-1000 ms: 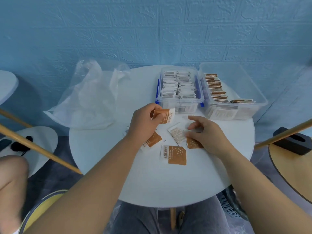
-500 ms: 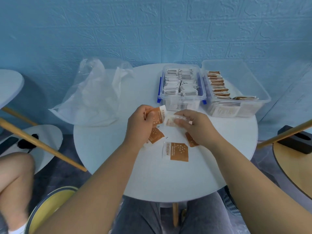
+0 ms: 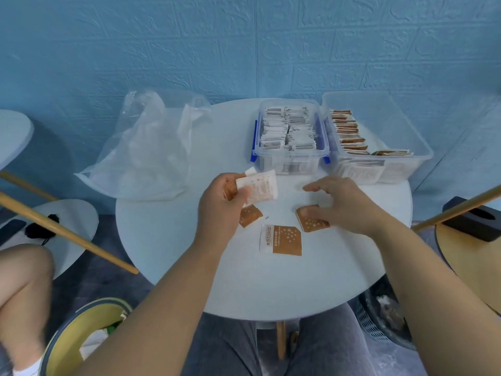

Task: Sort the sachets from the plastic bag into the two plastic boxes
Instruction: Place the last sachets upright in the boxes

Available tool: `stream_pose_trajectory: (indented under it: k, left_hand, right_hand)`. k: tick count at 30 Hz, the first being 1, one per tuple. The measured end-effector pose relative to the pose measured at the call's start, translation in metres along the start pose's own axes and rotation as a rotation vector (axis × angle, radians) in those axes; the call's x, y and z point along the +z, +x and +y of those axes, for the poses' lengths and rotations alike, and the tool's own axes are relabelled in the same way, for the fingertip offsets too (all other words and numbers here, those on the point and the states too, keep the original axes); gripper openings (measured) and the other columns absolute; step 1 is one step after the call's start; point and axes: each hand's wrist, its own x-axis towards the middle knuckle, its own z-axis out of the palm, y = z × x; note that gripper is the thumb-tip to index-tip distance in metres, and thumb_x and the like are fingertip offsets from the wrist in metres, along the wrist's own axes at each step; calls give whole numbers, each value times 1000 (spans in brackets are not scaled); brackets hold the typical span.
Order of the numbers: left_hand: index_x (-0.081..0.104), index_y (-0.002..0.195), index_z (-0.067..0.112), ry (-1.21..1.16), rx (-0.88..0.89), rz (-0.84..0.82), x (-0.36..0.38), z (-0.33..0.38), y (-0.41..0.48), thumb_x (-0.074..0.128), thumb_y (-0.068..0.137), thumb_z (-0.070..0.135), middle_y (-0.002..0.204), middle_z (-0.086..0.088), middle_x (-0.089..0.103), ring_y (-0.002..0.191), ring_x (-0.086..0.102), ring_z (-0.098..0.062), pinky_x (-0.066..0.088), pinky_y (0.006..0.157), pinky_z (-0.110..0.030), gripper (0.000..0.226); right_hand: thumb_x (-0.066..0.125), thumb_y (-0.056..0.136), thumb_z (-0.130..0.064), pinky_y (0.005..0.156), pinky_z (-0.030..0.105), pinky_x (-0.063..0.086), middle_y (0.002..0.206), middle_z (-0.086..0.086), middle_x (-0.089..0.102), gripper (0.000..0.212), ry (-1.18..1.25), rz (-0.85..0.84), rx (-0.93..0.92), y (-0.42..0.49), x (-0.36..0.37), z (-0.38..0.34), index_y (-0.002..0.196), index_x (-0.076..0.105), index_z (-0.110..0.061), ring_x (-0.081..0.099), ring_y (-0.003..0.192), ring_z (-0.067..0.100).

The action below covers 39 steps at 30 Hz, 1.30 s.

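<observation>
Left hand (image 3: 222, 204) pinches blurred sachets (image 3: 261, 185), long axis crosswise; right hand (image 3: 347, 204), fingers straight, half-hides a brown sachet (image 3: 311, 223).

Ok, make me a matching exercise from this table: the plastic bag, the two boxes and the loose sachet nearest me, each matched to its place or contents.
1. plastic bag
2. box with blue clips
3. right-hand box
4. nearest loose sachet

a. holds brown sachets
b. lies flat on the table, untouched
c. holds white sachets
d. slumped at the far left

Pairs: 1-d, 2-c, 3-a, 4-b
</observation>
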Motion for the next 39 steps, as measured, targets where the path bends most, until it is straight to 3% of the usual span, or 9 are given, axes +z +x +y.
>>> stream_pose_trajectory:
  k: [2,7,14,19,23,27,30,34,39]
  left_hand:
    - [57,98,23,24,26,63,-9,-6,-1,58,89,11,97,7,64,84,62,-8,49,57,-11,15]
    - [55,85,31,-67,-26,116,-23,-20,-13,60,89,15,95,11,66,87,65,-10,54,67,-24,17]
    - [52,91,28,-139,-81,32,-22,-19,-34,55,92,12,105,9,63,93,65,-10,55,64,-17,17]
    - [55,94,25,-270,-120,-66,-11,-8,-44,55,91,10,100,13,64,89,66,-9,55,64,-20,15]
    - [61,100,30,-453,-240,-162,-6,-8,-53,57,90,20,100,12,68,89,68,-10,56,73,-29,15]
    - [60,100,32,-312,-193,-150,-14,-16,-58,69,81,22,91,17,70,81,67,-2,53,64,-16,23]
    - [60,94,32,-210,-166,-58,-20,-21,-57,69,81,16,92,15,69,80,66,0,51,61,-12,23]
    - [53,91,37,-28,-39,75,-33,-25,-50,66,84,25,95,23,60,83,60,7,47,62,-6,20]
    - [54,100,32,-30,3,279,-44,-38,-47,64,85,27,96,19,62,87,59,6,45,67,-12,19]
  right_hand:
    - [71,74,-46,97,35,38,116,-8,48,50,-114,-141,33,-2,-6,9,120,54,-36,40,112,16]
    - [76,74,-25,68,19,43,92,-8,58,21,134,-168,72,-2,-5,10,86,60,-30,53,83,9]
    - [76,74,-18,74,23,46,94,-11,63,22,352,-119,72,-8,-9,-4,87,62,-29,60,87,10]
    - [78,68,-10,75,24,50,80,-7,69,20,664,-128,-143,-25,-2,-38,77,64,-20,64,74,6]
    - [82,66,-15,63,14,46,75,-11,62,25,478,-85,-176,-22,18,-53,76,60,-23,55,65,0]
    - [81,67,-27,58,15,43,78,-13,56,34,308,-45,-190,-23,32,-60,81,50,-25,52,69,6]
    - [80,67,-34,57,12,41,80,-18,48,41,266,-23,-167,-25,38,-57,92,48,-26,48,72,6]
    - [73,65,-56,77,19,33,100,-16,41,56,-87,-37,-95,-22,37,-37,109,48,-32,39,95,7]
    - [77,65,-41,66,22,40,87,-9,53,36,-61,-128,-9,-19,30,-30,86,52,-25,48,81,9]
